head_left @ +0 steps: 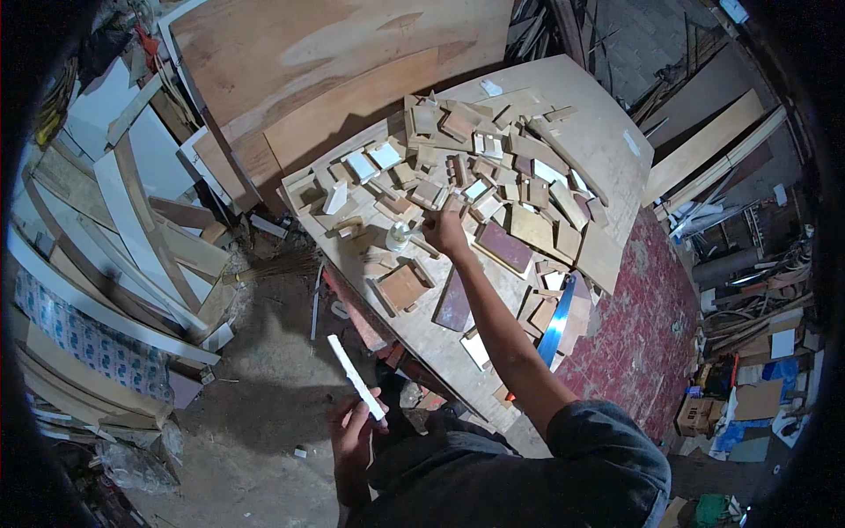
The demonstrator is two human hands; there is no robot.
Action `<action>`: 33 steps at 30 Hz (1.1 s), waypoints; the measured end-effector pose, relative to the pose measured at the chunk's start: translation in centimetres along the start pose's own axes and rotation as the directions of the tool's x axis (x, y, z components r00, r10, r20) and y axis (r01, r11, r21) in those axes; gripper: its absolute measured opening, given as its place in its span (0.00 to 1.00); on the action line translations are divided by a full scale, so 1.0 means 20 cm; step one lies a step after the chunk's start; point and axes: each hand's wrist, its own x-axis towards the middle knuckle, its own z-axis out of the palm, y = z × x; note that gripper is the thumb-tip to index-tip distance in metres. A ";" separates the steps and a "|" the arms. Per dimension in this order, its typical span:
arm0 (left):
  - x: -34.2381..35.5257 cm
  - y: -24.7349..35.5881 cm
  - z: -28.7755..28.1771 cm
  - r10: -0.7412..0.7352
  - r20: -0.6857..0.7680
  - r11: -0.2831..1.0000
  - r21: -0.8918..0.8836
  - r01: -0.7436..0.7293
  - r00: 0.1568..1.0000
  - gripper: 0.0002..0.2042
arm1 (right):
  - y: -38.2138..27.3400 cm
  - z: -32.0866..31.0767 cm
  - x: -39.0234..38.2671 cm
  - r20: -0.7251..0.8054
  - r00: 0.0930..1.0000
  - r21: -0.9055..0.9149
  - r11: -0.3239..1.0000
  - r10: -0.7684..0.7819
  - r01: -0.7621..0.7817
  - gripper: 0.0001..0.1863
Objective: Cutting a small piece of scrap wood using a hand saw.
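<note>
My left hand (352, 431) is low in front of my body, beside the table, its fingers closed round the lower end of a narrow white strip (354, 374) with a rough edge. The strip tilts up and away to the left. My right arm reaches over the table, and my right hand (447, 231) is down among small wood offcuts. Its fingers are bent together; whatever they may pinch is hidden. Just left of that hand stands a small clear jar (398, 236). Nearer to me lies a shallow open wooden box (405, 285). A maroon-faced block (504, 246) sits right of my wrist.
The wooden table (607, 101) bears many offcuts. A handsaw (556, 321) with a shiny blade lies at its right, beyond my forearm. Large plywood sheets (343, 62) lean behind. Curved boards (132, 229) are stacked at left, and scrap piles (748, 396) line the right.
</note>
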 end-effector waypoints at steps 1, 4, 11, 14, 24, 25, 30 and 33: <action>0.00 0.00 -0.02 -0.003 -0.005 1.000 0.002 0.003 1.000 0.16 | 0.00 0.05 0.02 0.004 1.000 0.003 1.000 0.003 -0.003 0.08; -0.01 -0.02 -0.05 0.018 -0.182 0.994 0.107 0.002 0.983 0.17 | -0.02 0.17 0.04 0.101 0.994 -0.126 0.991 -0.027 0.040 0.08; -0.01 0.02 -0.06 0.079 -0.112 0.983 0.175 -0.058 0.991 0.17 | -0.04 0.26 -0.02 0.137 0.989 -0.056 0.997 -0.047 0.055 0.14; -0.02 0.03 -0.04 0.122 -0.081 0.953 0.289 -0.094 0.989 0.16 | -0.11 0.13 -0.12 0.125 0.992 -0.117 0.993 -0.001 0.016 0.20; 0.21 -0.10 0.23 0.028 0.246 0.864 0.482 -0.147 0.969 0.16 | 0.32 -0.51 -0.81 -0.243 0.905 0.049 0.936 0.349 -0.347 0.17; 0.26 -0.14 0.25 -0.008 0.285 0.852 0.503 -0.142 0.959 0.15 | 0.40 -0.60 -0.94 -0.217 0.858 0.140 0.885 0.466 -0.445 0.21; 0.40 -0.37 0.35 -0.163 0.363 0.782 0.615 -0.104 0.917 0.13 | 0.53 -0.80 -1.70 -0.287 0.574 0.316 0.642 0.767 -0.699 0.28; 0.52 -0.61 0.37 -0.225 0.466 0.598 0.760 -0.257 0.856 0.11 | 0.55 -0.77 -2.04 -0.179 0.495 0.355 0.525 0.850 -0.774 0.28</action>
